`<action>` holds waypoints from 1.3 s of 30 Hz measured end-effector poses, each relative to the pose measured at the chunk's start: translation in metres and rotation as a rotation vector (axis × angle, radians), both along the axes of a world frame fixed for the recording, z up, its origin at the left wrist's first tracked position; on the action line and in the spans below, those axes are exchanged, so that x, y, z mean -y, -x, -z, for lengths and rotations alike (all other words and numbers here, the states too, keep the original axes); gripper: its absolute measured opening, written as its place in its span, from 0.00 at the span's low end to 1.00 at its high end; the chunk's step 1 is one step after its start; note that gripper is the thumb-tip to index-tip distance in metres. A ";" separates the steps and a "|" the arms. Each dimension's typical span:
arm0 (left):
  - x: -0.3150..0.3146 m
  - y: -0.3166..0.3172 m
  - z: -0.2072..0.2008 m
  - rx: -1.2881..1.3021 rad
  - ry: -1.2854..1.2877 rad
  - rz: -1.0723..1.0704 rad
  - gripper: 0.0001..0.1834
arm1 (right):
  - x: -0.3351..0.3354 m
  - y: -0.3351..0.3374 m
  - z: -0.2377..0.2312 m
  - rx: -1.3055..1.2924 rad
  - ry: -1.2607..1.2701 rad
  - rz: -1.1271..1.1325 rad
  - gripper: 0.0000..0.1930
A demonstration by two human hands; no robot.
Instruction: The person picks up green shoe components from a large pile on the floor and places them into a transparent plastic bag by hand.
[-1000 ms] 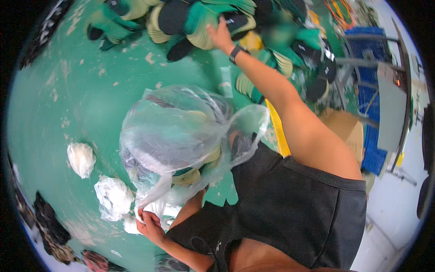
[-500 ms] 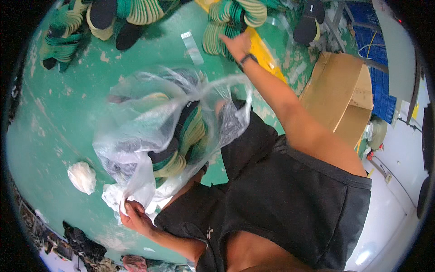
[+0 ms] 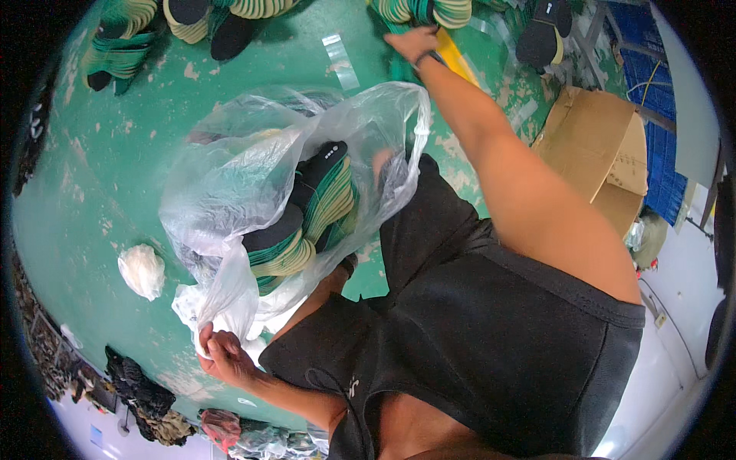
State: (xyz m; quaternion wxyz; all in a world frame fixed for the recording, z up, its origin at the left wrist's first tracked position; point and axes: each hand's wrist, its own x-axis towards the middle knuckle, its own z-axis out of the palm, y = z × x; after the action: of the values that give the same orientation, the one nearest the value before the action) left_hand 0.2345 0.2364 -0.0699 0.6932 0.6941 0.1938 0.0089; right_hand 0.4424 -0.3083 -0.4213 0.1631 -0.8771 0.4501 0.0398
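Note:
A large clear plastic bag (image 3: 222,180) lies spread in front of me, its mouth wide. Inside it are stacks of insoles (image 3: 330,199), green and cream at the edges with black tops. The fingers of my left hand (image 3: 228,359) are closed on the bag's gathered rim at the lower left. My right hand (image 3: 412,44) reaches far forward, fingers stretched out at the near end of another insole stack (image 3: 414,11) on the floor. Whether its fingertips touch that stack cannot be made out.
More insole stacks (image 3: 126,46) stand along the far left. A crumpled white plastic ball (image 3: 142,271) lies left of the bag. Clear tape (image 3: 340,61) and a yellow strip (image 3: 458,61) mark the green floor (image 3: 92,192). A cardboard box (image 3: 586,146) is at the right.
The bag's mouth has spread wider, showing more of the insoles inside. My right hand's fingers have swung from pointing up-left to lying leftward by the far stack. My left hand keeps its hold.

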 end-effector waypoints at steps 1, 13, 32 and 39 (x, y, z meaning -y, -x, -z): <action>-0.005 0.001 0.002 0.015 0.044 0.003 0.16 | 0.016 0.014 0.001 -0.098 -0.024 -0.317 0.58; 0.019 -0.014 -0.026 0.139 0.111 0.038 0.23 | 0.021 0.130 -0.037 -0.262 -0.199 -0.130 0.62; 0.029 0.065 -0.085 0.453 0.040 0.230 0.31 | -0.056 0.256 -0.278 0.719 -0.459 -0.706 0.47; 0.028 0.069 -0.087 0.468 0.074 0.352 0.27 | -0.279 0.200 -0.305 0.507 -0.350 -1.540 0.47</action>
State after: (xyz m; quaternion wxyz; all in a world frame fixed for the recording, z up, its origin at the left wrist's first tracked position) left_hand 0.1654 0.2081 0.0174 0.7347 0.6705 -0.0947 0.0413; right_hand 0.2428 -0.0294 -0.1165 0.3211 -0.8840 -0.3396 0.0108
